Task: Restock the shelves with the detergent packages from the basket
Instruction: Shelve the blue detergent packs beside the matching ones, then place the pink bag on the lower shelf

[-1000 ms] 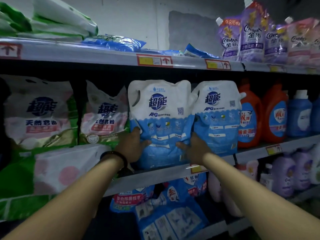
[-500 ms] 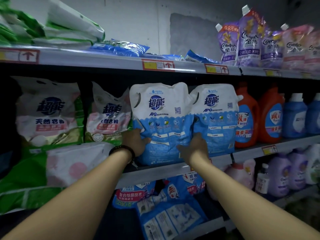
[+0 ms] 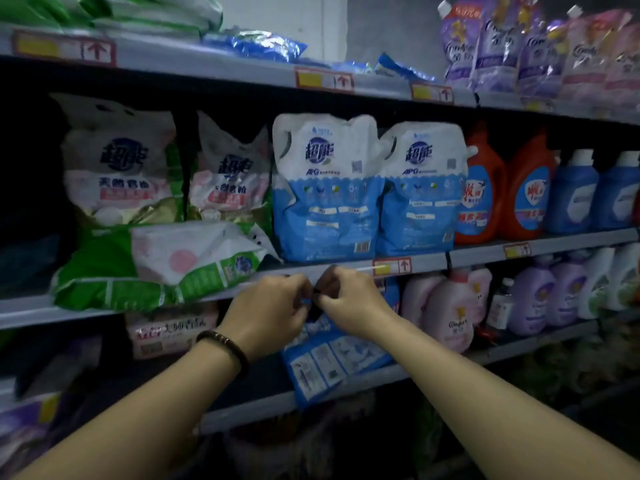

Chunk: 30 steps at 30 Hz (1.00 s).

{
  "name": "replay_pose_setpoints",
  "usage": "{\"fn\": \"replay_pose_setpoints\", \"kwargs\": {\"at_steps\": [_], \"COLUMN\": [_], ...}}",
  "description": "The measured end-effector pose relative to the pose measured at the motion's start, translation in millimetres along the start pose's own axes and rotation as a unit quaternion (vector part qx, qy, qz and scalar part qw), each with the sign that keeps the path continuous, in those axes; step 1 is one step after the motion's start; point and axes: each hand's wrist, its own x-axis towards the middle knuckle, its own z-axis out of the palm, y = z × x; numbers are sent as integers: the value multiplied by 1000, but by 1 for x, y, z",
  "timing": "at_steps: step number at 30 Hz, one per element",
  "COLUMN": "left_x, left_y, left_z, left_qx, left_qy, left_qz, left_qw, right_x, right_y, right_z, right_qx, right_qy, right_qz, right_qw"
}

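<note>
1. Task things: two blue-and-white detergent pouches stand upright on the middle shelf [image 3: 485, 252], centre of the frame. The centre pouch [image 3: 325, 188] touches the right-hand pouch [image 3: 420, 188]. Both bases sit at the shelf's front edge.
2. A third blue pouch [image 3: 336, 358] leans out from the lower shelf at lower centre, partly behind the hands.
3. The basket can't be made out; the bottom of the frame is too dark.
4. Left hand [image 3: 266, 306] and right hand [image 3: 349, 299] meet just below the shelf edge, apart from the two upright pouches.
5. Left fingers [image 3: 298, 289] and right fingers [image 3: 329, 282] are curled in, with their tips close together. Something small and dark sits between them, but I cannot tell whether either hand holds it.
6. Handling (judgement): the pouches are soft film full of liquid, so likely heavy and floppy, and they would sag if pinched high. The film looks glossy and is probably slick.
7. Hold (judgement): best to use the cut-out handle at the top corner with the other hand under the base. Otherwise take both sides low down. Avoid squeezing near the spout.
8. Neighbours: a green-white bag [image 3: 156, 265] lies flat at centre left, overhanging the shelf edge. Orange bottles [image 3: 481, 195] stand just right of the right-hand pouch, so the space is tight.
9. Risk (judgement): an upright pouch could slump forward off the edge.
</note>
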Motion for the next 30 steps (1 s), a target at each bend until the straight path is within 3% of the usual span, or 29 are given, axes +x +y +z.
{"fn": "replay_pose_setpoints", "kwargs": {"at_steps": [7,11,14,17,20,24,27,30], "left_x": [-136,-212,-268,-305,-330,-365,-394,-397], "left_y": [-36,-61,-82,-99,-111,-112,-113,-122], "left_z": [60,111,151,178,205,242,268,288], "left_qx": [-39,-65,-59,-78,-96,-100,-120,-141], "left_qy": [-137,-231,-273,-317,-343,-330,-339,-350], "left_qz": [-117,-139,-176,-228,-271,-292,-306,-314], "left_qw": [983,961,944,917,894,892,882,871], "right_x": [-88,-137,-170,-197,-219,-261,-301,-304], "right_y": [25,55,80,100,125,151,196,210], "right_z": [91,162,220,259,296,338,364,380], "right_qx": [3,-7,-56,-73,-26,49,33,12], "right_qy": [-136,-202,-287,-344,-369,-367,-380,-371], "right_qz": [25,50,49,108,166,226,286,274], "right_qw": [990,978,955,930,914,901,879,887]}}
